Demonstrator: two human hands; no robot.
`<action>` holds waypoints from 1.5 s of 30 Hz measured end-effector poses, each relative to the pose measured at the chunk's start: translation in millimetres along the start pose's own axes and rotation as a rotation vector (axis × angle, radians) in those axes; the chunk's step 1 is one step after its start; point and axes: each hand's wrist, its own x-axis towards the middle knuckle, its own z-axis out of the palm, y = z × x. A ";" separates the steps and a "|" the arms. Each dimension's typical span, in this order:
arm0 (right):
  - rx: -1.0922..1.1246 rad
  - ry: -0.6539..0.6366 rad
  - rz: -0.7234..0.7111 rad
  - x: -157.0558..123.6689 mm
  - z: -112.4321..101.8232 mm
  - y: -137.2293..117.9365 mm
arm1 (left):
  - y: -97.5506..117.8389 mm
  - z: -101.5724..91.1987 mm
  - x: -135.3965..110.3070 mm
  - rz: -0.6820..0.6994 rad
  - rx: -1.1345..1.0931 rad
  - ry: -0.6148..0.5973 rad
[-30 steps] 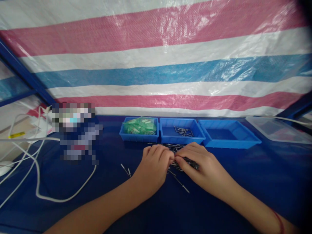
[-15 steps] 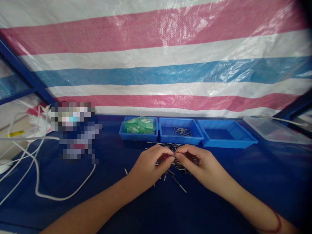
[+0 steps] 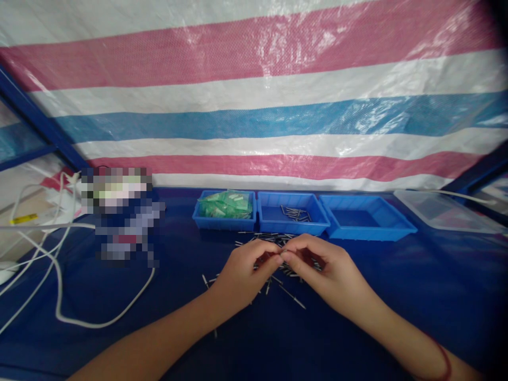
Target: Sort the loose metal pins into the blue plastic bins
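Note:
My left hand and my right hand meet fingertip to fingertip over a heap of blind rivets on the blue table. Both hands are closed in a pinch on a small, thin metal piece that looks like one blind rivet; the fingers cover most of it. Loose rivets lie around the heap, one long rivet in front of it. Behind the hands, the middle blue bin holds several rivets.
A left blue bin contains green plastic packets. To the right are another blue bin and a clear plastic lid. White cables and blurred-out items occupy the left side. A striped sheet hangs behind.
The fingertips have shifted slightly against each other, with the right fingers now closer over the left ones. Both hands stay pinched above the heap. The view has moved slightly.

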 end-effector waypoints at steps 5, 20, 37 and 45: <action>-0.027 -0.017 -0.046 -0.8 1.3 -2.0 | -0.9 1.6 1.1 0.035 0.045 -0.036; -0.142 -0.021 -0.166 2.8 -2.6 2.7 | 1.5 -4.0 1.1 -0.046 -0.016 0.068; -0.613 0.390 -0.202 25.0 -30.8 47.5 | -11.4 -9.2 4.4 0.163 0.392 -0.142; -0.444 0.270 -0.316 12.8 -17.2 16.2 | -8.8 -13.2 1.4 0.336 0.597 -0.304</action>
